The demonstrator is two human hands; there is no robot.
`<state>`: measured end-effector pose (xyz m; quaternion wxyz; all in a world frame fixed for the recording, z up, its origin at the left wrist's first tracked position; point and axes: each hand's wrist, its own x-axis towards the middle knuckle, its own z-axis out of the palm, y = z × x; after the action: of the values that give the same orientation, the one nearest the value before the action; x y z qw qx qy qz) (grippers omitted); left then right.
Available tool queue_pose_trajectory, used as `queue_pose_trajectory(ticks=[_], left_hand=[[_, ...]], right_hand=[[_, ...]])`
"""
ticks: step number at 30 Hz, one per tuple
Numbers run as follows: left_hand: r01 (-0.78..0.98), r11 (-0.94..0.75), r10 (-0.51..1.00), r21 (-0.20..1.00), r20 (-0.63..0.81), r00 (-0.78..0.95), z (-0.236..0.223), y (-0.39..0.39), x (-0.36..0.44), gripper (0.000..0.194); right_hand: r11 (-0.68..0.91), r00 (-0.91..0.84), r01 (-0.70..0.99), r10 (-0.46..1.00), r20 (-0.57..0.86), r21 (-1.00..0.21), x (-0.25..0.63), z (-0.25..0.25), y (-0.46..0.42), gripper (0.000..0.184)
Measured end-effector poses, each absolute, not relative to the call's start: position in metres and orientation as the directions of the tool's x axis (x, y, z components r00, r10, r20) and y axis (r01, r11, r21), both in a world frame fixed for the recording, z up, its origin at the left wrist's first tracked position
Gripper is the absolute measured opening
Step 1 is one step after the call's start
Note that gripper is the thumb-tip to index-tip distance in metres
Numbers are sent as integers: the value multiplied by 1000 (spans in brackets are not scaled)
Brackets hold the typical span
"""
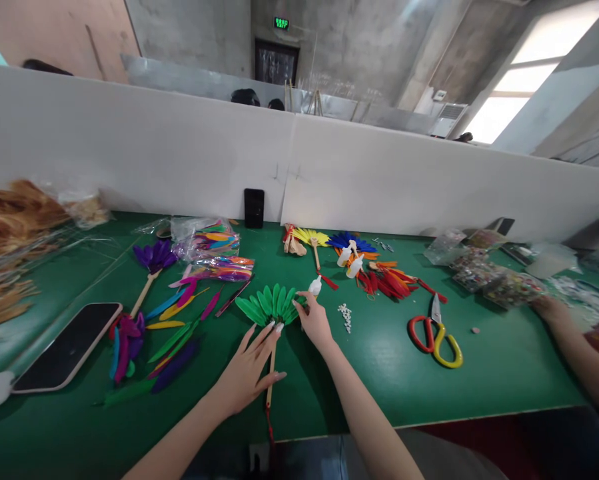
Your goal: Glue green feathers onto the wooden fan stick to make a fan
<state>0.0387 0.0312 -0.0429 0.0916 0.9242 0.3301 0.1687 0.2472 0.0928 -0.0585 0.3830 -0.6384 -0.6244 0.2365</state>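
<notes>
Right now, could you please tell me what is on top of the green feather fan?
On the green feather fan, the left hand lies across its base; the right hand is at its right edge. The left fingers mostly hide where the wooden handle begins.

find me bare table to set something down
Bare green table lies between the right forearm and scissors toward the near edge. Another patch, between the scissors and the co-worker's hand, holds only a pinkish scrap. It's crowded left of the green feather fan with loose feathers, and behind with packets, fans and glue bottles.
</notes>
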Motion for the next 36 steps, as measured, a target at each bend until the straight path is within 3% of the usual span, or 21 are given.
queue_pose_trajectory(ticks=[16, 36], left_hand=[[603, -787, 614, 132, 261, 745, -45, 32, 38, 70], [604, -785, 617, 137, 266, 741, -43, 31, 39, 70]], right_hand=[[59, 138, 731, 963, 231, -680, 245, -57, 93, 34], [89, 150, 694, 953, 264, -715, 248, -63, 94, 31]])
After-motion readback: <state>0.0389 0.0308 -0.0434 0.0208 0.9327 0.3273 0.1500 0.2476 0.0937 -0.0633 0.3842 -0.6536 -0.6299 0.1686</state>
